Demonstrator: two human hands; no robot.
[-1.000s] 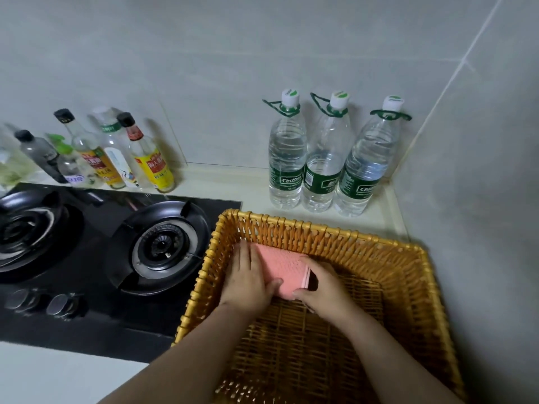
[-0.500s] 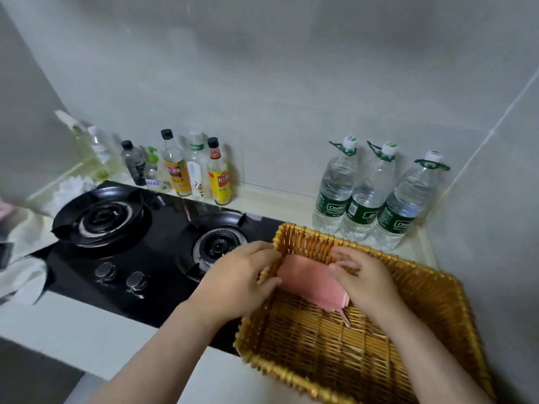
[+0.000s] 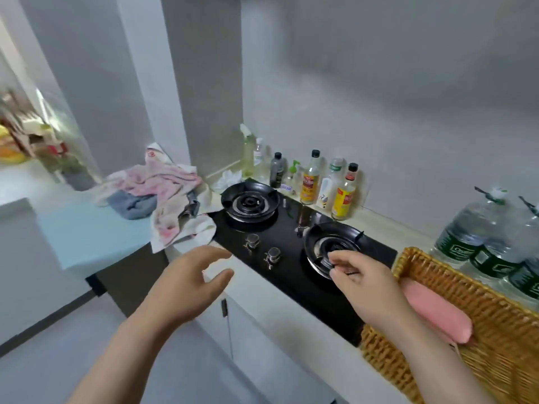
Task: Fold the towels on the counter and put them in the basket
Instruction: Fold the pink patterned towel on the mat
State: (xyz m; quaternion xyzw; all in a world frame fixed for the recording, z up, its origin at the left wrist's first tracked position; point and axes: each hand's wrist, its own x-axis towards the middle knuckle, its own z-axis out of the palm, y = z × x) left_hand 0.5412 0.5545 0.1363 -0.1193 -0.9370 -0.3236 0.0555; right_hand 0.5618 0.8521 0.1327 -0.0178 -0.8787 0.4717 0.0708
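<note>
Far left of the stove (image 3: 291, 246), a heap of unfolded towels (image 3: 163, 193) lies on the counter, pink & white ones on top, a blue one underneath. One corner of the heap reaches the stove's left edge, another hangs over the counter front. Further left of the stove is a pale blue top (image 3: 87, 237), partly under the heap. The left hand (image 3: 189, 284) hovers in front of the stove's left corner, just below the heap, fingers spread & relaxed, nothing in it. Behind the stove, a row of sauce bottles (image 3: 323, 182) stands by the wall. The right hand (image 3: 367, 284) hangs over the stove's right burner (image 3: 332, 246), fingers loosely curled, thumb near forefinger, holding nothing as far as I can see. The two hands are well apart. Just right of the stove sits the wicker basket (image 3: 478, 290) w/ one folded pink towel (image 3: 434, 310) inside, along the wall nearest the stove. Right of the stove & behind the basket stand big water bottles (image 3: 472, 237).
</note>
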